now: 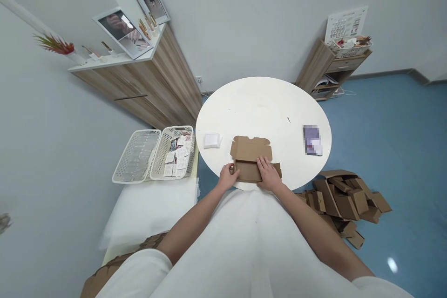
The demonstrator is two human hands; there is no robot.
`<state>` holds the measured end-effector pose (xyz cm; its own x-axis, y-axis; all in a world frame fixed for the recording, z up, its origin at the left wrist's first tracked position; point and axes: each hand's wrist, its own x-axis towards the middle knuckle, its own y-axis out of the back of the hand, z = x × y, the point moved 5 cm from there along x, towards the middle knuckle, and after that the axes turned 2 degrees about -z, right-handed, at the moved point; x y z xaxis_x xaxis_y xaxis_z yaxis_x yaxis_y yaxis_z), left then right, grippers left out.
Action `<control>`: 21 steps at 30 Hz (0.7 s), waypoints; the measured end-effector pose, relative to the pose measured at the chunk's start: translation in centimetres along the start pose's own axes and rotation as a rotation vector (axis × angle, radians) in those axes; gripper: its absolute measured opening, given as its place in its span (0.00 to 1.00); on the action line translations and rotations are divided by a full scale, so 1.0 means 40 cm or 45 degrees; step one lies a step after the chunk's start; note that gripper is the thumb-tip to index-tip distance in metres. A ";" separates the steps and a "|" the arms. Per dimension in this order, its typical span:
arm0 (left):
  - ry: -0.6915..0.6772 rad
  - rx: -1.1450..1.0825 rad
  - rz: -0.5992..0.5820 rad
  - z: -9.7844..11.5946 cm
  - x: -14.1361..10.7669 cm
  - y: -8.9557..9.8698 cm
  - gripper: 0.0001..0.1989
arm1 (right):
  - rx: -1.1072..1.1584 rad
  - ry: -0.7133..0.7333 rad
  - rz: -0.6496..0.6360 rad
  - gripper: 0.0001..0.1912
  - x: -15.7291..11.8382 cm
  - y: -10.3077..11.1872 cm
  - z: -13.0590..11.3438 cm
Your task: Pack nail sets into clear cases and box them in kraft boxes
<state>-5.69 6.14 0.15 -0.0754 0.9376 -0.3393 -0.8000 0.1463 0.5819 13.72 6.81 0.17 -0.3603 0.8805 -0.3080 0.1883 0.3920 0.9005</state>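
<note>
A brown cardboard mailer box (251, 149) lies partly folded at the table's near edge, its lid panel raised on the far side. My left hand (228, 177) pinches the box's left side wall, thumb on the inner side and fingers outside. Across the right part of the box, my right hand (268, 174) rests with fingers stretched out and lying on the cardboard. A side flap sticks out to the right beneath that hand. Left of the box is a small stack of white cards or packets (211, 140). A blurred purple item (312, 140) lies at the table's right.
The white oval table (258, 102) stands before me. On my left are a basket of printed cards (176, 156) and a basket of clear plastic pieces (137, 156). Folded brown boxes (345, 200) are piled on the floor at right. Wooden cabinets (167, 79) line the wall.
</note>
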 end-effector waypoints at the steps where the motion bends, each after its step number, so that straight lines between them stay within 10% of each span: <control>1: -0.007 0.007 -0.006 0.009 -0.004 -0.006 0.26 | -0.004 -0.001 -0.001 0.53 0.001 -0.001 -0.004; 21: 0.145 0.389 -0.273 -0.011 0.051 0.004 0.10 | -0.075 0.004 -0.250 0.61 0.003 0.004 -0.004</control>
<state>-6.24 7.92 -0.78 -0.0050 0.8373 -0.5468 -0.5920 0.4382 0.6764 13.54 6.94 0.33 -0.3876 0.7881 -0.4782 0.0609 0.5395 0.8398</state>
